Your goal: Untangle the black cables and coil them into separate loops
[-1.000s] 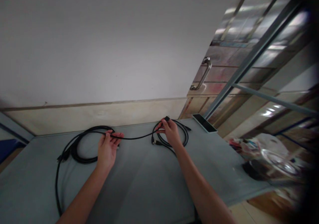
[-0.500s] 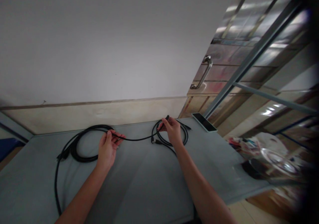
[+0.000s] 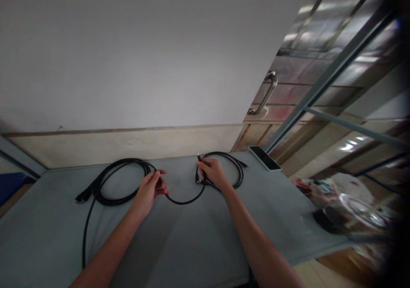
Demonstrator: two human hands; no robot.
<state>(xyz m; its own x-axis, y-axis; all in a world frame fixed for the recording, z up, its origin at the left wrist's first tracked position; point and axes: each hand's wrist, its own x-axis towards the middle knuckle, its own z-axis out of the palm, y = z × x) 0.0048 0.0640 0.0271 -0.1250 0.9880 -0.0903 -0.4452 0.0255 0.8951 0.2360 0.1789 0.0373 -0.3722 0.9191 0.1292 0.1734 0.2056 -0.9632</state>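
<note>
A black cable [image 3: 184,203] sags in a shallow curve between my two hands. My left hand [image 3: 152,188] pinches it at the right edge of a larger black coil [image 3: 110,201], which has plug ends [image 3: 83,196] at its left. My right hand [image 3: 211,172] is closed on the cable near its end, and a small connector [image 3: 199,156] sticks up past the fingers. Behind and right of that hand lies a smaller coil of black cable [image 3: 238,168] with a dark plug beside the fingers. A length of cable [image 3: 85,241] runs down past my left forearm.
Everything lies on a grey table [image 3: 185,245] against a pale wall [image 3: 153,66]. A phone-like flat device [image 3: 265,158] rests at the back right corner. A grey metal post [image 3: 288,121] rises there, and cluttered items [image 3: 346,202] stand beyond the right edge.
My left hand has moved right, and my right hand has moved left and lower. The cable between them now sags more. The left coil looks wider.
</note>
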